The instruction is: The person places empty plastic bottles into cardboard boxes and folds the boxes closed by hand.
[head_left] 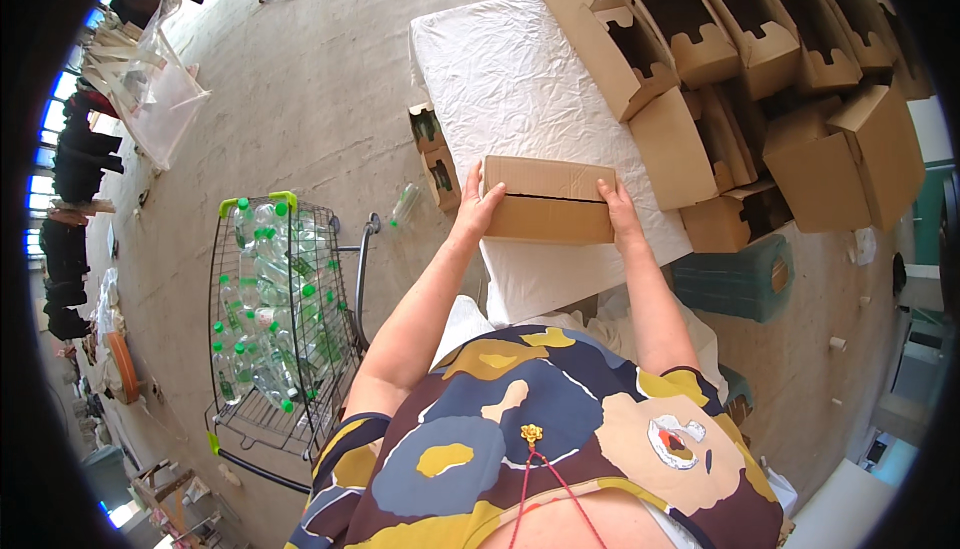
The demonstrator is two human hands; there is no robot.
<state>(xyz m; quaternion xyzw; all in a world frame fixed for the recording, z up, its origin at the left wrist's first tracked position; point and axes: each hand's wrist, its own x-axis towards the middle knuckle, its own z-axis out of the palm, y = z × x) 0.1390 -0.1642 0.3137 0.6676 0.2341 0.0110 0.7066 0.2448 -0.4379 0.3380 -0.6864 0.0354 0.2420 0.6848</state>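
A brown cardboard box [550,181] is between my two hands, over the near part of a table with a wrinkled white cover [510,79]. Its top flaps are folded in, leaving a dark narrow slit along the middle. My left hand [478,205] grips the left end, thumb lying on top. At the opposite end my right hand [619,211] grips it the same way. Fingers of both hands are partly hidden behind the box's sides. Whether the box rests on the cover or is held slightly above it, I cannot tell.
Many open cardboard boxes [690,49] are piled at the table's right. A wire cart [345,334] full of green-capped plastic bottles stands on the left. One bottle [405,204] lies on the floor beside small open boxes [440,177]. A green crate [735,279] sits right of the table.
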